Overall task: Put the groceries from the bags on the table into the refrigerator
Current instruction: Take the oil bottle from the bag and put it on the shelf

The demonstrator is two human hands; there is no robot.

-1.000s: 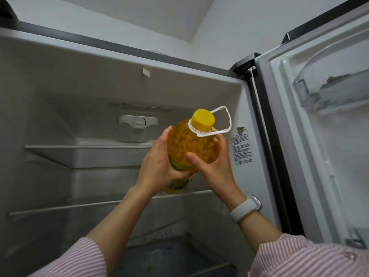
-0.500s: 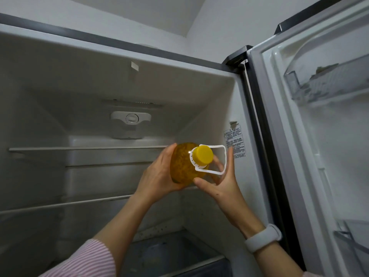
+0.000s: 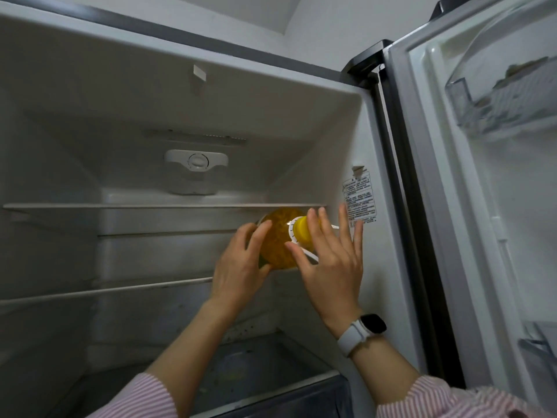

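Two hands are laying the oil bottle (image 3: 278, 239), upright a second ago, sideways onto the middle shelf (image 3: 105, 292) (cap outward): left hand (image 3: 241, 263) cupping it loosely, right hand (image 3: 330, 254) spreading open-fingered, so placement is nearly done.

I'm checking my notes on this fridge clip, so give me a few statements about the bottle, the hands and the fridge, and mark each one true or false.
1. The bottle lies on its side with its yellow cap facing the camera. True.
2. The refrigerator door is closed. False: it stands open on the right.
3. The right hand has its fingers spread straight at the cap end. True.
4. The left hand hangs away from the bottle. False: it rests against the bottle's left side.
5. A watch with a white band sits on the left wrist. False: it is on the right wrist.
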